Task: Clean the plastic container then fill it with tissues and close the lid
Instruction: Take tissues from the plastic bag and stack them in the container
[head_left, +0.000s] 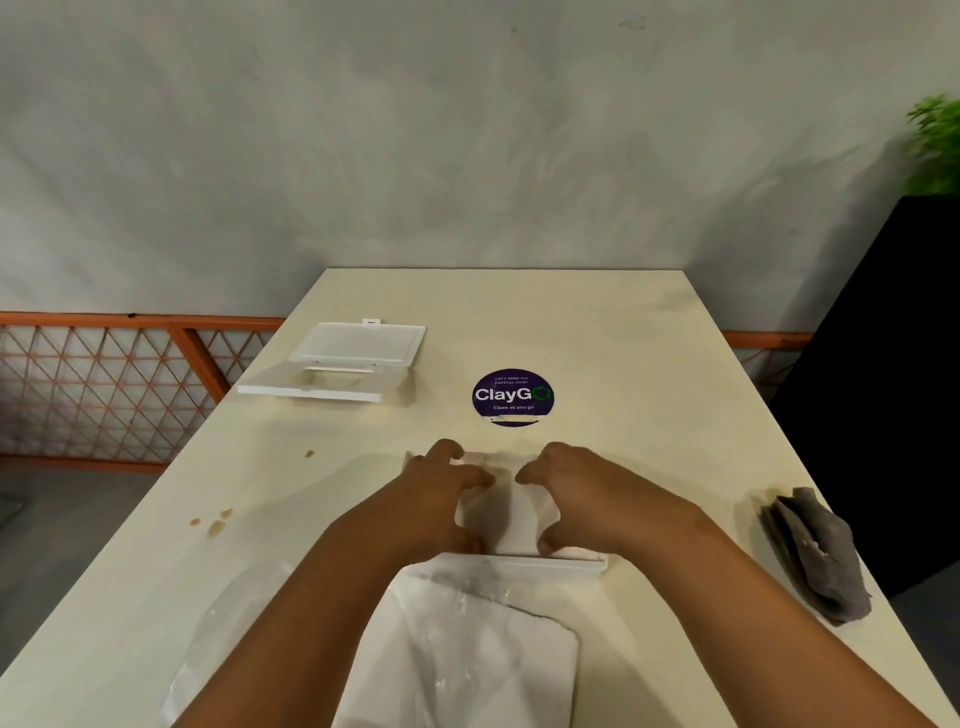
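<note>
Head view of a cream table (623, 332), with places given relative to the round purple ClayGo sticker (512, 397). Just nearer than the sticker lies the clear plastic container (511, 514), a white stack of tissues (514, 519) inside it. The left hand (441, 493) and right hand (571, 488) both rest on this stack with fingers curled, thumbs at its near edge and fingertips at its far edge, gripping the tissues between them. To the sticker's left, well apart from the hands, the white lid (332, 364) lies with its flap raised. Nearer still than the container, between the forearms, sits a crinkled plastic tissue pack (467, 654). A folded grey cloth (815, 556) lies to the near right, beside the table's right edge. Brown stains (213, 522) mark the surface to the near left. Bare tabletop extends beyond the sticker to the far edge against the grey wall (467, 130).
</note>
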